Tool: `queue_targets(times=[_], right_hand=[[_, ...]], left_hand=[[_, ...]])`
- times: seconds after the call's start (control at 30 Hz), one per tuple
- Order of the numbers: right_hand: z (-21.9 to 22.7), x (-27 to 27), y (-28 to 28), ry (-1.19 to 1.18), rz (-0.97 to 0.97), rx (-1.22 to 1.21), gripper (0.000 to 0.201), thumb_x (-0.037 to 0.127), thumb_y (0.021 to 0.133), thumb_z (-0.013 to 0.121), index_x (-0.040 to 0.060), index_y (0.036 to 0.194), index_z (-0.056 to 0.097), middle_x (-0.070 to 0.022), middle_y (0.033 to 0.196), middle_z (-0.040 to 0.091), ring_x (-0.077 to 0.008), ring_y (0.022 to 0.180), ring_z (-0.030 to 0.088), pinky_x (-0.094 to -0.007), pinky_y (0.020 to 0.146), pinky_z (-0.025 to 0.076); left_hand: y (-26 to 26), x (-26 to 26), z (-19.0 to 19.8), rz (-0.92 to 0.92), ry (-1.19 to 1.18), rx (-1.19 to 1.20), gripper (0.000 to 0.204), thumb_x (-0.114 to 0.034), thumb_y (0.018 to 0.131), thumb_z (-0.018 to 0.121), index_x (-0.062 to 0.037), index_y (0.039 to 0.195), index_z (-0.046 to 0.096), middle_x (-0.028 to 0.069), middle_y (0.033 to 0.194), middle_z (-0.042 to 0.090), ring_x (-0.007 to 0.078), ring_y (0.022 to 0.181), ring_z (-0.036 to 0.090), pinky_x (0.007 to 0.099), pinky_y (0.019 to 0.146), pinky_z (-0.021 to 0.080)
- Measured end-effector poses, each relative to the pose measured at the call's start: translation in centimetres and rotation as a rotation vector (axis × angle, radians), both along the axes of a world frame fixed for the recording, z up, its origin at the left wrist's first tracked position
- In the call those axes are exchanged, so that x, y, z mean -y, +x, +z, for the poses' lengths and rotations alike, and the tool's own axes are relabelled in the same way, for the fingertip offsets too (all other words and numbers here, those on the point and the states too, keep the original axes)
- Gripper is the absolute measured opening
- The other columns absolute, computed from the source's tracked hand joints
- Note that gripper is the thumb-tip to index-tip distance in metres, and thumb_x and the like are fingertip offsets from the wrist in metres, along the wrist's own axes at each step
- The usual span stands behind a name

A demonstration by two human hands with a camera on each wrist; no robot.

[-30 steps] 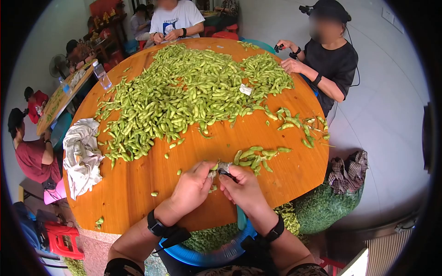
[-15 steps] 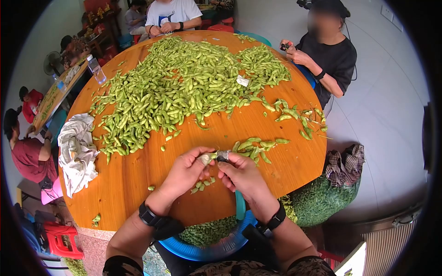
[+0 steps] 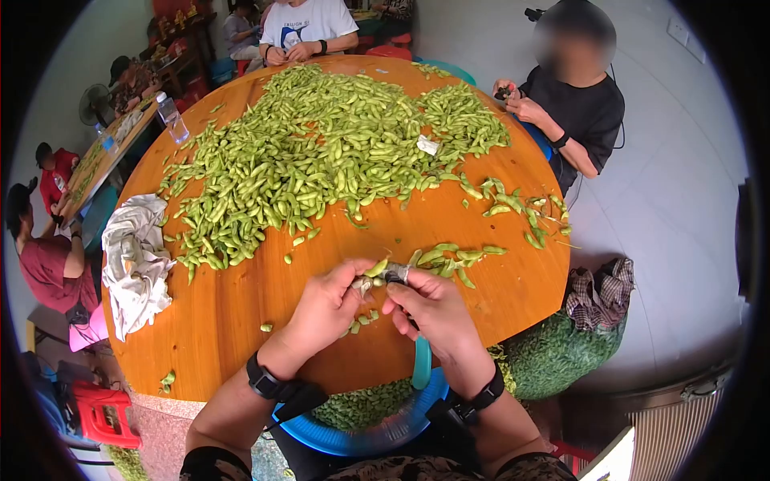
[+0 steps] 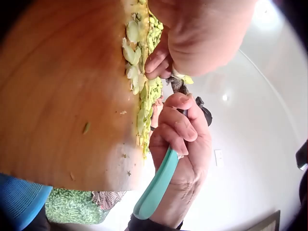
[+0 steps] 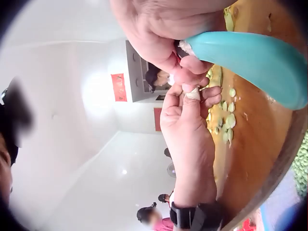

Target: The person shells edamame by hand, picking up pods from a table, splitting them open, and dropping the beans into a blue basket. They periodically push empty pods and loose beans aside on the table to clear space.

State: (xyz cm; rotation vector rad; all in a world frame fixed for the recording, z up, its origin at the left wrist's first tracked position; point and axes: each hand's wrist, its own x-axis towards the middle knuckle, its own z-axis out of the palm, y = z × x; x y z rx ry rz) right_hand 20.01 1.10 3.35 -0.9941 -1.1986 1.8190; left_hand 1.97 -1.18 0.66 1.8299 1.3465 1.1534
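Pinched in my left hand [image 3: 327, 303] is a green pod [image 3: 376, 268], its end pointing up beside the thumb, which has a pale wrapping. My right hand [image 3: 437, 311] grips a tool with a teal handle [image 3: 422, 362]; the handle hangs below the palm. Dark tape-like wrapping [image 3: 395, 272] shows at the right fingertips, close to the pod. In the left wrist view the right hand [image 4: 185, 139] is curled round the teal handle [image 4: 158, 185]. The right wrist view has the left hand [image 5: 190, 139] meeting the right fingertips. Several small pod pieces [image 3: 363, 320] lie beneath the hands.
A large heap of pods [image 3: 321, 152] covers the far side of the round table [image 3: 216, 337]. A small pile [image 3: 449, 258] lies just beyond the hands. White cloth [image 3: 136, 260] is at left, a blue basin [image 3: 361, 443] below the edge. Two people sit across the table.
Compared with half a second ago, the pod in my left hand points more upward. Earlier, one second ago, both hands were slightly lower in view. The person at right has brought both hands together.
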Motion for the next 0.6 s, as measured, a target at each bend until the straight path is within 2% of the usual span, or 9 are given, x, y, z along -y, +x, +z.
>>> queue_targets(times=[0.07, 0.1, 0.2, 0.33, 0.4, 0.47, 0.53, 0.6], right_hand=[[-0.1, 0.2, 0.1, -0.07, 0.052, -0.037, 0.017, 0.009, 0.094, 0.054, 0.0024, 0.108, 0.062, -0.0034, 0.075, 0.063, -0.006, 0.047, 0.049, -0.0193, 0.039, 0.034], [-0.2, 0.3, 0.0, -0.07, 0.053, -0.037, 0.017, 0.009, 0.094, 0.054, 0.0024, 0.108, 0.062, -0.0034, 0.075, 0.063, -0.006, 0.047, 0.049, -0.0193, 0.039, 0.034], [-0.7, 0.4, -0.4, -0.036, 0.057, -0.013, 0.017, 0.008, 0.094, 0.054, 0.0026, 0.108, 0.062, -0.0041, 0.076, 0.064, -0.0063, 0.048, 0.05, -0.0192, 0.039, 0.034], [-1.2, 0.7, -1.1, 0.011, 0.004, 0.015, 0.012, 0.007, 0.094, 0.054, 0.0036, 0.102, 0.062, -0.0016, 0.071, 0.06, -0.0053, 0.047, 0.048, -0.0188, 0.038, 0.033], [-1.4, 0.9, -1.4, 0.011, -0.014, 0.025, 0.01, 0.007, 0.094, 0.053, 0.004, 0.099, 0.062, -0.0007, 0.069, 0.059, -0.0049, 0.046, 0.047, -0.0187, 0.038, 0.033], [-1.4, 0.8, -1.6, 0.015, -0.032, 0.006, 0.009, 0.007, 0.094, 0.053, 0.0047, 0.093, 0.061, 0.0003, 0.067, 0.057, -0.0044, 0.045, 0.045, -0.0188, 0.038, 0.032], [-1.5, 0.7, -1.6, -0.006, -0.024, -0.019, 0.009, 0.008, 0.094, 0.053, 0.0058, 0.093, 0.061, 0.0011, 0.066, 0.056, -0.004, 0.045, 0.045, -0.0186, 0.038, 0.032], [-1.6, 0.7, -1.7, -0.027, -0.015, -0.046, 0.01, 0.01, 0.094, 0.052, 0.0069, 0.094, 0.062, 0.0019, 0.066, 0.055, -0.0036, 0.046, 0.045, -0.0184, 0.039, 0.033]], left_hand=[[0.0, 0.2, 0.2, 0.0, 0.043, -0.073, 0.037, 0.006, 0.084, 0.054, -0.0029, 0.119, 0.051, 0.0175, 0.092, 0.064, 0.0325, 0.079, 0.066, 0.0376, 0.066, 0.053], [0.0, 0.3, 0.3, -0.001, 0.086, -0.146, 0.036, 0.005, 0.084, 0.054, -0.0032, 0.119, 0.05, 0.0187, 0.093, 0.063, 0.0358, 0.08, 0.065, 0.0402, 0.067, 0.053], [0.1, 0.4, 0.4, 0.022, 0.14, -0.279, 0.033, 0.002, 0.085, 0.054, -0.0037, 0.117, 0.05, 0.0195, 0.092, 0.063, 0.0383, 0.081, 0.064, 0.0437, 0.066, 0.052], [0.3, 0.5, 0.6, 0.031, 0.111, -0.307, 0.03, 0.0, 0.086, 0.054, -0.0035, 0.115, 0.049, 0.0198, 0.09, 0.063, 0.0387, 0.08, 0.064, 0.0452, 0.066, 0.052], [0.2, 0.6, 0.6, 0.05, 0.193, -0.368, 0.028, -0.001, 0.086, 0.055, -0.0035, 0.114, 0.049, 0.0197, 0.088, 0.063, 0.0387, 0.077, 0.064, 0.045, 0.064, 0.052], [0.2, 0.5, 0.4, 0.06, 0.172, -0.353, 0.027, -0.001, 0.087, 0.054, -0.0031, 0.113, 0.049, 0.0192, 0.086, 0.063, 0.0382, 0.074, 0.064, 0.044, 0.062, 0.052], [0.2, 0.4, 0.0, 0.066, 0.148, -0.338, 0.025, -0.002, 0.087, 0.054, -0.0028, 0.112, 0.05, 0.0186, 0.084, 0.063, 0.0377, 0.071, 0.064, 0.043, 0.06, 0.053], [0.2, 0.1, -0.5, 0.075, 0.054, -0.119, 0.021, -0.002, 0.089, 0.053, -0.0017, 0.11, 0.051, 0.0182, 0.081, 0.062, 0.0362, 0.066, 0.064, 0.0403, 0.058, 0.053]])
